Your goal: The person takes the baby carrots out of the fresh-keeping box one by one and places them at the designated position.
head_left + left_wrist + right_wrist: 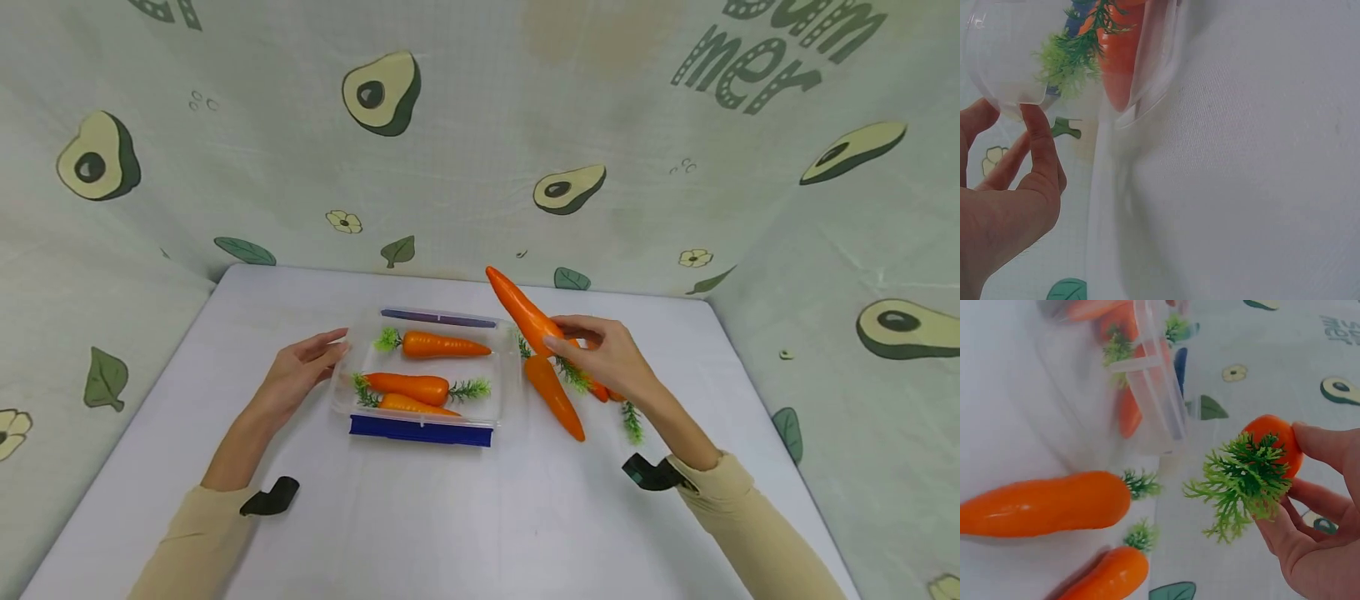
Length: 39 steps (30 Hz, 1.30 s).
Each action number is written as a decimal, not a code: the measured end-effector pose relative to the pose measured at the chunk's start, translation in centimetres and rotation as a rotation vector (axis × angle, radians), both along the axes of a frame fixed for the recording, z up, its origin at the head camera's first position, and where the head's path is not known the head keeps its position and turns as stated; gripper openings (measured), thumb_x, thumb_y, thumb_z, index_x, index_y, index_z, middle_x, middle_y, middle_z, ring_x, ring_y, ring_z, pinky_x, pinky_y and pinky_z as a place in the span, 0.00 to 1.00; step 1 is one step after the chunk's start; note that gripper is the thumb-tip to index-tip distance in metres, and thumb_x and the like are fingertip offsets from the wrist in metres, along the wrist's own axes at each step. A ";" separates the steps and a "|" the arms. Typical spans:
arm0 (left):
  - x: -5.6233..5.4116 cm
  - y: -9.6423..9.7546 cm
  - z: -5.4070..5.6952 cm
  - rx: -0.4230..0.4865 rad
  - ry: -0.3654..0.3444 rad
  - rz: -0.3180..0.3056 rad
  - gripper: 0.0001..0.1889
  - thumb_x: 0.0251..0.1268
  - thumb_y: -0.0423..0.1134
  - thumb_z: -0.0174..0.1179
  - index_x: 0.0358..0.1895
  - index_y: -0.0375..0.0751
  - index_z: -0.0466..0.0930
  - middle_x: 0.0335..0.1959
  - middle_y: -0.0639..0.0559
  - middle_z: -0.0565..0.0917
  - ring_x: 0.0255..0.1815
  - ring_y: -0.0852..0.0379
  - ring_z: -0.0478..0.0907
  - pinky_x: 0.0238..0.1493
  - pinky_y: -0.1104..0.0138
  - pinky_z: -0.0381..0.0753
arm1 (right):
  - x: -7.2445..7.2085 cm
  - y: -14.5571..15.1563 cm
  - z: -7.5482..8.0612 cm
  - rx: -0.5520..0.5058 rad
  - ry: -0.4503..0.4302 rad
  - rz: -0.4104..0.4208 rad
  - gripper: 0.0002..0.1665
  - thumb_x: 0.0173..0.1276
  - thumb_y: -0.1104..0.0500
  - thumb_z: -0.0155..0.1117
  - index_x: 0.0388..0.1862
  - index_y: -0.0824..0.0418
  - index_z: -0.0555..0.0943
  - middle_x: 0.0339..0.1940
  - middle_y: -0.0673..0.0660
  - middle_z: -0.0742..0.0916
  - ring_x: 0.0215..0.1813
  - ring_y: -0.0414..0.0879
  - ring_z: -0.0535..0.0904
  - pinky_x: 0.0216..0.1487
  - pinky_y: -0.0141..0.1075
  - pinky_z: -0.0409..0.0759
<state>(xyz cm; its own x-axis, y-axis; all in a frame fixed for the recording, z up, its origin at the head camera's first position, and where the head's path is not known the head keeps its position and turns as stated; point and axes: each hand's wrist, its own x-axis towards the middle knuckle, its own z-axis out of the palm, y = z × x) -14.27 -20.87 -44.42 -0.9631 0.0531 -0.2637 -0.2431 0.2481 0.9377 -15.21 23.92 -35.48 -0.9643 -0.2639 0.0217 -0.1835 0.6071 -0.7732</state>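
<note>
A clear plastic container [512, 383] with blue side latches holds several toy carrots with green tops, among them a carrot [444, 345] lying along its far side. My left hand [288, 379] pinches the container's left rim between thumb and fingers; the left wrist view shows the fingertips at its corner. Above the table, right of the container, my right hand [611, 357] holds another toy carrot [521, 307] near its leafy end, tip pointing up and to the far left. Its green top [1244, 481] hangs toward the camera in the right wrist view.
Beneath the right hand, a loose carrot [553, 398] lies on the white table [420, 517] beside the container. More carrots with a green sprig [632, 422] are partly hidden by that hand. A cloth printed with avocados [382, 93] hangs behind and at both sides.
</note>
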 end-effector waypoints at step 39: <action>0.1 0.3 0.2 -0.016 -0.015 0.020 0.38 0.73 0.61 0.59 0.79 0.45 0.65 0.75 0.41 0.70 0.63 0.50 0.72 0.58 0.77 0.76 | 5.7 8.4 -9.4 0.148 -0.078 -0.188 0.31 0.71 0.45 0.71 0.61 0.68 0.83 0.50 0.61 0.89 0.50 0.54 0.84 0.45 0.35 0.81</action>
